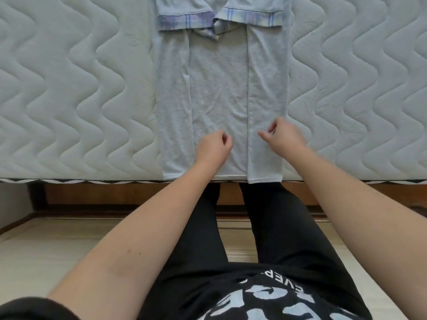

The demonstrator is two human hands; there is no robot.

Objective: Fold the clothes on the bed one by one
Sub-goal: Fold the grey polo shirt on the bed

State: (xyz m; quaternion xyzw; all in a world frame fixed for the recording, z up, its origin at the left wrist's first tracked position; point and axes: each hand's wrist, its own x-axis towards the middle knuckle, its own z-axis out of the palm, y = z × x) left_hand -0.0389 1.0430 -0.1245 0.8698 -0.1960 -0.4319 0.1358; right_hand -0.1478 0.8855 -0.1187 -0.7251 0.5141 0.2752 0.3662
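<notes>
A pale blue shirt (219,88) lies flat on the bed, its two long sides folded in over the middle. Its sleeves with plaid cuffs (221,19) lie across the far end. The hem reaches the bed's near edge. My left hand (213,147) is over the lower middle panel, fingers loosely curled and holding nothing. My right hand (283,137) is over the edge of the right folded panel, thumb and fingers loosely bent, with no cloth visibly pinched. Whether either hand touches the fabric I cannot tell.
The quilted white mattress (69,100) spreads out on both sides of the shirt. Its near edge (92,180) runs across the view above a wooden bed frame (115,195). My legs in black trousers stand against the frame on a light floor.
</notes>
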